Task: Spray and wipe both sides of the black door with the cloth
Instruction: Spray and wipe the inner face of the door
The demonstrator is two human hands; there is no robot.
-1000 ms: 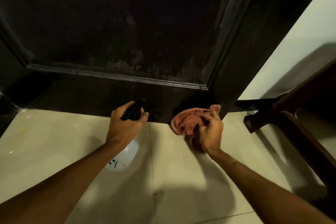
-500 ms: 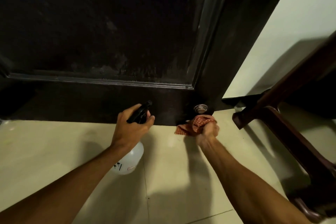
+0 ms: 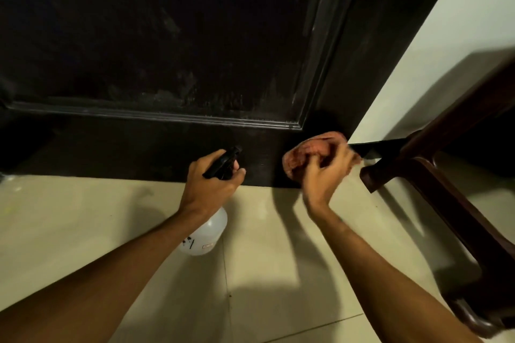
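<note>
Left hand (image 3: 211, 186) is gripping the black trigger head of the spray bottle (image 3: 206, 234), fingers curled round it, forearm reaching in from lower left; the white bottle body is hanging below the wrist, over the floor (image 3: 83, 220). Right hand (image 3: 326, 172) is blurred, fingers bunching the reddish cloth (image 3: 309, 150) and pressing it against the bottom right corner of the black door (image 3: 167, 36). Both hands are sitting low, near the door's bottom rail, close but apart. Dark wooden furniture (image 3: 434, 175) is standing just right of the right hand, by the pale wall (image 3: 459, 8).
</note>
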